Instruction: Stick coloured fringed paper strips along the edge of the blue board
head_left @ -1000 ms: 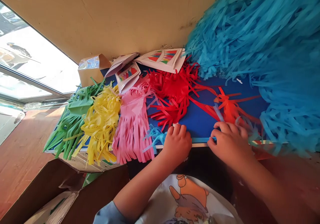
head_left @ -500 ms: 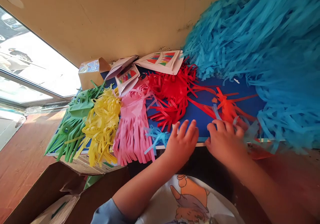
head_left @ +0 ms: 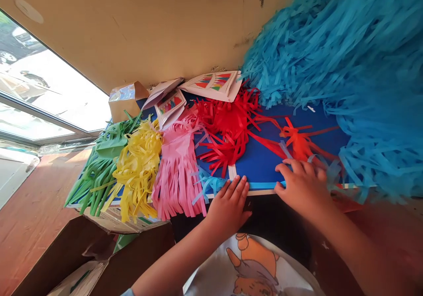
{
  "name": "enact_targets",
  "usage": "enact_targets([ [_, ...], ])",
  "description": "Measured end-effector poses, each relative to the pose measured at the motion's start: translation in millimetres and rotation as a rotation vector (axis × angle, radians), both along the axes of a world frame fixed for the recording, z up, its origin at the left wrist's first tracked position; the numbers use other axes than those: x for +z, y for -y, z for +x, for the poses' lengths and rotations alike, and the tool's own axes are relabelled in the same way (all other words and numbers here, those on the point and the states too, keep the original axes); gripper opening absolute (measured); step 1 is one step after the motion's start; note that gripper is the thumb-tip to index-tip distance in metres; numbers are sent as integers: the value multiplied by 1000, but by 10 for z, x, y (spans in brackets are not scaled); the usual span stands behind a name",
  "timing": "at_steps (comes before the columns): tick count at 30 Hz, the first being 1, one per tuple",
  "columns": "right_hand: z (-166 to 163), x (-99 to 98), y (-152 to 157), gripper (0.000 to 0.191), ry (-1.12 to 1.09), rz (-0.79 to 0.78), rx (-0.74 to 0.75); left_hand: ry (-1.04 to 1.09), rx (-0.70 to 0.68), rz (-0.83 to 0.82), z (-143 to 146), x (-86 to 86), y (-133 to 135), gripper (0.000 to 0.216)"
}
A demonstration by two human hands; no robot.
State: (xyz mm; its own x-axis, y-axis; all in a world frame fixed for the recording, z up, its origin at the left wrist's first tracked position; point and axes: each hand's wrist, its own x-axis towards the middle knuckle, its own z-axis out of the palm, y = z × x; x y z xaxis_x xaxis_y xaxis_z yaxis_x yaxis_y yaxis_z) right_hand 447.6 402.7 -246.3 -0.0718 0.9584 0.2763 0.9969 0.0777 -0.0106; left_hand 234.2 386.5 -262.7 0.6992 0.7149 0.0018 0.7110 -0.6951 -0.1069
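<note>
My left hand (head_left: 229, 203) lies flat with fingers stretched out on the near edge of the dark blue board (head_left: 261, 164), beside a small light blue fringe scrap (head_left: 209, 183). My right hand (head_left: 302, 185) rests on the board's near edge with fingers bent, pressing on a pale blue paper strip (head_left: 264, 185) along that edge. Just beyond its fingertips lies an orange-red fringe tuft (head_left: 299, 142). A red fringe bundle (head_left: 228, 131) sits in the board's middle.
Pink (head_left: 178, 164), yellow (head_left: 137, 166) and green (head_left: 101, 168) fringes hang over the left edge. A huge light blue fringe mass (head_left: 346, 71) fills the right. White printed packets (head_left: 214, 83) and a small box (head_left: 124, 100) stand by the wall. An open cardboard box (head_left: 99, 260) is below left.
My left hand went from curled to spread, then slid back toward me to the board's edge, uncovering a white strip. My right hand stayed near the orange tuft.
</note>
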Motion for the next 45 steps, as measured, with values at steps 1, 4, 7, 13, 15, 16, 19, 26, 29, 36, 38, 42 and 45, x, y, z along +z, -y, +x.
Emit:
enact_targets([
  [1,16,30,33,22,-29,62,-1,9,6,4,9,2,9,67],
  [4,-58,84,232,13,-112,385,86,46,22,29,41,-17,34,68],
  [7,-332,-29,464,21,-251,425,338,83,15,54,39,-54,50,63],
  [13,-548,-457,543,37,-282,194,398,99,16,64,6,-92,59,54],
  [15,-390,-498,518,36,-245,197,362,89,29,63,14,-87,57,52],
  [16,-298,-500,508,34,-215,208,340,85,34,65,20,-84,56,51],
  [19,-77,-483,479,32,-102,272,292,78,37,76,39,-84,55,49],
  [26,96,-549,429,31,15,327,331,68,53,156,60,-104,70,43],
  [29,135,-536,439,28,-2,338,335,29,38,174,45,-112,83,43],
  [36,70,-409,400,17,37,403,288,61,47,193,122,-68,65,39],
  [38,67,-403,374,16,47,392,340,96,78,192,204,-28,41,32],
  [42,107,-427,353,21,39,330,462,148,101,214,328,0,13,21],
  [45,134,-433,353,20,-25,318,460,178,42,309,341,-33,25,19],
])
